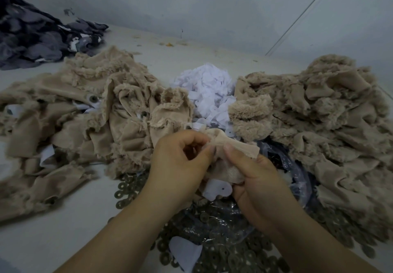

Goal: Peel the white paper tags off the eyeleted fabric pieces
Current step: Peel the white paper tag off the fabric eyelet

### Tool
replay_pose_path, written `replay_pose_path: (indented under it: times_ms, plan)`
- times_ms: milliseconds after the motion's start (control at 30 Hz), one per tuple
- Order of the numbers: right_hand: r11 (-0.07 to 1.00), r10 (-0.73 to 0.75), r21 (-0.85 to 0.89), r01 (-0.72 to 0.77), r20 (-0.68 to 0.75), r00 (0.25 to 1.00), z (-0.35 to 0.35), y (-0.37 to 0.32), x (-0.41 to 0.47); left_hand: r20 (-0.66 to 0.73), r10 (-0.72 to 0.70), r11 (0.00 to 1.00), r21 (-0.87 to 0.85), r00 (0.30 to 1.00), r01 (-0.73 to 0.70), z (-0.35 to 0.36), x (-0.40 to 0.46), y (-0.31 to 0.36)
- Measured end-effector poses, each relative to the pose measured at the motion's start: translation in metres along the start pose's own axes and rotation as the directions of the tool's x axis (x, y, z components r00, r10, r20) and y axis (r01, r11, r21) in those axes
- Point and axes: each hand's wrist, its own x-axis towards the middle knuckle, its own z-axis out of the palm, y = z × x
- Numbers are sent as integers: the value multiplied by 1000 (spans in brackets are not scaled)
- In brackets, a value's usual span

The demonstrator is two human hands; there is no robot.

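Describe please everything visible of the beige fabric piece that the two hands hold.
The beige fabric piece is small, soft and crumpled, with a smooth knit-like face. It is bunched up between both hands above a bag of metal rings: the left hand pinches its left part, the right hand grips it from the right. A white paper tag with a small hole hangs below it.
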Motion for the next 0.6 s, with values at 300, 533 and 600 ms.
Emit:
replay_pose_path:
  times_ms: [300,533,600]
  plan:
    - [985,155,66,-157,33,987,1,-2,2,51,-190,942,-273,981,196,7,4,-4]
    - [965,249,76,-252,43,968,2,-8,1,51,-166,950,-258,985,173,6,7,-10]
    - [961,259,91,-260,24,966,2,-9,1,44,-37,989,-143,998,43,-2,8,-8]
